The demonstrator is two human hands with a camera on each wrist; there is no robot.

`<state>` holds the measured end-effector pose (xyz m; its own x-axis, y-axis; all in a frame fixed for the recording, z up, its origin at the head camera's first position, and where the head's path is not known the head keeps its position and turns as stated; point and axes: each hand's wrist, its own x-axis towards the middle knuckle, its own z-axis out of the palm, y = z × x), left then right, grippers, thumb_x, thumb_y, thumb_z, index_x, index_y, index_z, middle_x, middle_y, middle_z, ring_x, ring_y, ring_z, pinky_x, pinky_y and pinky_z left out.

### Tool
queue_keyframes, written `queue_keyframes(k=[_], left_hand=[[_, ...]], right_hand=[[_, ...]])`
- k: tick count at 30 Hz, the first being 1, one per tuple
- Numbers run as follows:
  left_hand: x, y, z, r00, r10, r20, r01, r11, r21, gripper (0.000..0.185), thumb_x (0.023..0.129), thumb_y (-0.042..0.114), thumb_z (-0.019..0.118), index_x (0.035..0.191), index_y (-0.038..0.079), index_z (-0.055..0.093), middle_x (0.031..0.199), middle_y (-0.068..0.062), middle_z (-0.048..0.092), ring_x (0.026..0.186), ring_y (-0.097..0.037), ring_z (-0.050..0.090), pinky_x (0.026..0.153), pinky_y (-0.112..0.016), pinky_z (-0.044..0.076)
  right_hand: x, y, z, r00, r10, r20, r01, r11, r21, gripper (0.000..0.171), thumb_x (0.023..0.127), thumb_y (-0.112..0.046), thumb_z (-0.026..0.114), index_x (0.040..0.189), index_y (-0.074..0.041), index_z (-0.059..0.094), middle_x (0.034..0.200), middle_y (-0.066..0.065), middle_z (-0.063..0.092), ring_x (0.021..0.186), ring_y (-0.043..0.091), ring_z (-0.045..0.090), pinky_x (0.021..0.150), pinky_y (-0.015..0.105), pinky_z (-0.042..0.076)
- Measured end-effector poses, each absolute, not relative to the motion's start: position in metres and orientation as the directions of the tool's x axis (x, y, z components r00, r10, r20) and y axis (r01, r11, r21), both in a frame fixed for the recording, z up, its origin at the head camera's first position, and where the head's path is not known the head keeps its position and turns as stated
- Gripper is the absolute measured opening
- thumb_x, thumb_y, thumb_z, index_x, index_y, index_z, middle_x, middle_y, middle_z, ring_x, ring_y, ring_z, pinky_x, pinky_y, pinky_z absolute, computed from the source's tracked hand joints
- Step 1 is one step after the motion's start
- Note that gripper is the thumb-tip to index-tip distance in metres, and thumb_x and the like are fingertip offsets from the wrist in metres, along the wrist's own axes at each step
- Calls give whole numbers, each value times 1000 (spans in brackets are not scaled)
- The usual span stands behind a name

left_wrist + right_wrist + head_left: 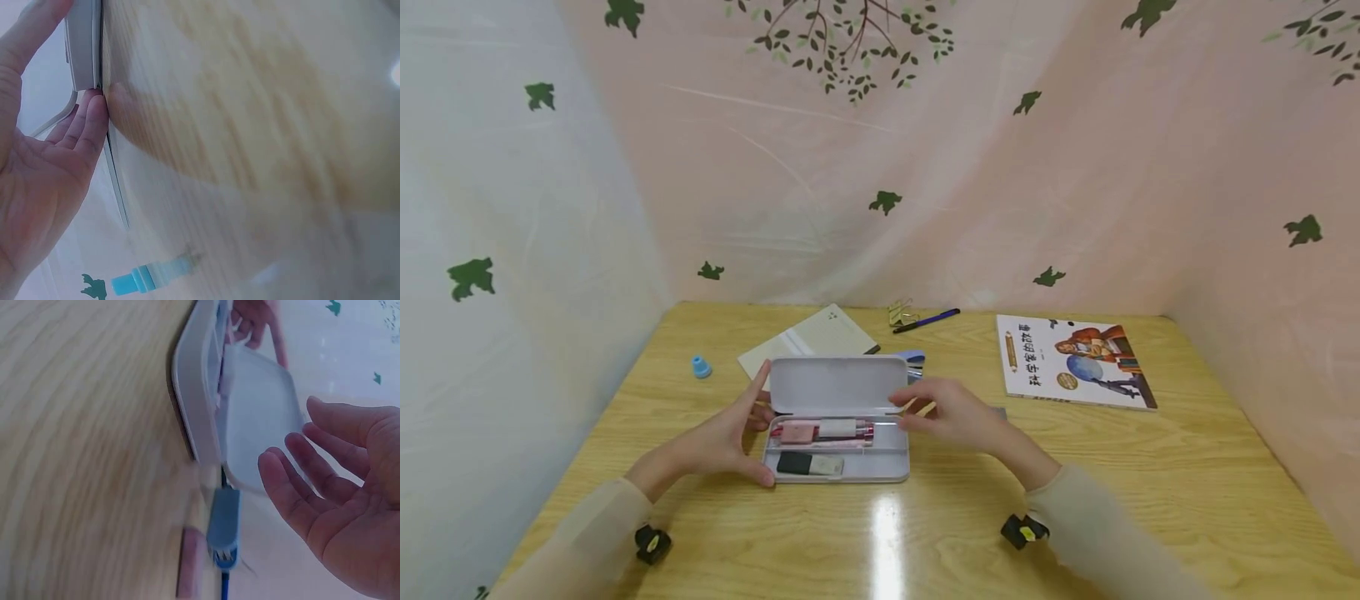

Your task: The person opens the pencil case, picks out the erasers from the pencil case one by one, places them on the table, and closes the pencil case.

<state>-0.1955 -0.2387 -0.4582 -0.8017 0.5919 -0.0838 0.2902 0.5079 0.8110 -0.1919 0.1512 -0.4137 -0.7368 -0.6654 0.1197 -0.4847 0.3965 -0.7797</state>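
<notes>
Grey plastic pencil case (837, 417) lies open at the table's (1187, 483) centre, the left hand (722, 437) at its 9 o'clock with straight fingers (94, 119) against its edge. At 3 o'clock the right hand (951, 412) hovers released, palm open. Only the head view shows the pink pen (823, 430) inside; the right wrist view shows a blue clip (223, 528) behind the lid.

One case (837, 417), one book (1071, 360), one notebook (811, 339). One pen (927, 321), one blue cap (702, 367). Two hands.
</notes>
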Motion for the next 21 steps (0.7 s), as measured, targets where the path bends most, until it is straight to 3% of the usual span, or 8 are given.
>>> queue_keyframes(k=[6, 12, 15, 21], left_hand=[[-195, -239, -457, -802, 591, -81, 292, 508, 810, 145, 72, 29, 94, 159, 28, -22, 148, -19, 36, 128, -29, 49, 111, -46, 41], [-195, -239, -458, -799, 597, -70, 299, 495, 816, 146, 71, 28, 95, 159, 28, -22, 147, -19, 35, 127, -29, 49, 111, -45, 42], [-196, -239, -460, -795, 603, -63, 308, 491, 815, 147, 71, 28, 95, 159, 28, -22, 147, -19, 35, 126, -29, 49, 110, -44, 42], [-196, -239, -461, -796, 603, -57, 315, 492, 812, 147, 70, 29, 95, 159, 28, -22, 147, -19, 36, 125, -28, 50, 110, -45, 43]], right_hand=[[-199, 115, -426, -690, -719, 78, -503, 400, -766, 34, 96, -13, 72, 126, 2, 68, 121, 14, 70, 101, 18, 68, 81, 23, 58], [-200, 96, -428, -716, -697, -19, -465, 498, -732, 35, 94, -19, 75, 126, -5, 71, 119, 4, 72, 99, 13, 66, 86, 31, 57], [-200, 93, -430, -726, -687, -36, -452, 516, -728, 33, 93, -15, 76, 124, -4, 71, 117, 5, 72, 97, 15, 66, 87, 35, 57], [-202, 87, -435, -742, -670, -18, -454, 523, -721, 30, 90, -9, 78, 119, -2, 73, 109, 5, 73, 88, 11, 64, 79, 26, 56]])
